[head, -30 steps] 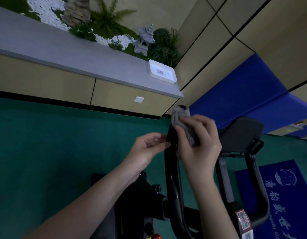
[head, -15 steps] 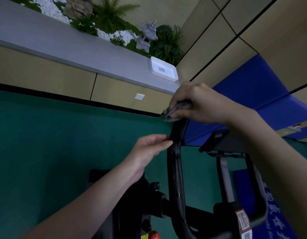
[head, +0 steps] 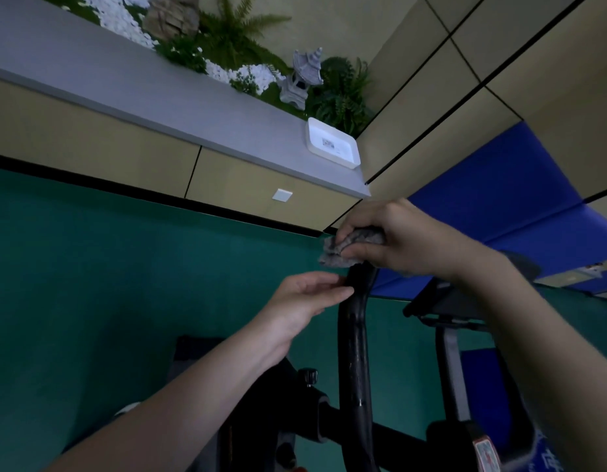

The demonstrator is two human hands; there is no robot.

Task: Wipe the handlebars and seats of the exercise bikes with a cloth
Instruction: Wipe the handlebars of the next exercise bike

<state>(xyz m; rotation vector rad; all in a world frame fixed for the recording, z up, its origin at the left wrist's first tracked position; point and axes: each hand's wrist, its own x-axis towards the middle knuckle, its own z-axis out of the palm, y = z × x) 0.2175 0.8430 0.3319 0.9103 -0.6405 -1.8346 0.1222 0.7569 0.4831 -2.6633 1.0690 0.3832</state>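
Right hand has climbed from the bar's side to its top end, clenching the grey cloth over the handlebar tip, left hand steadying with relaxed fingers touching below, so tip wiping seems underway.

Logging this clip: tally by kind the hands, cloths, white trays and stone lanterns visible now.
Hands: 2, left hand and right hand
Cloths: 1, grey cloth atop the handlebar
White trays: 1, white tray
Stone lanterns: 1, stone lantern
Total: 5
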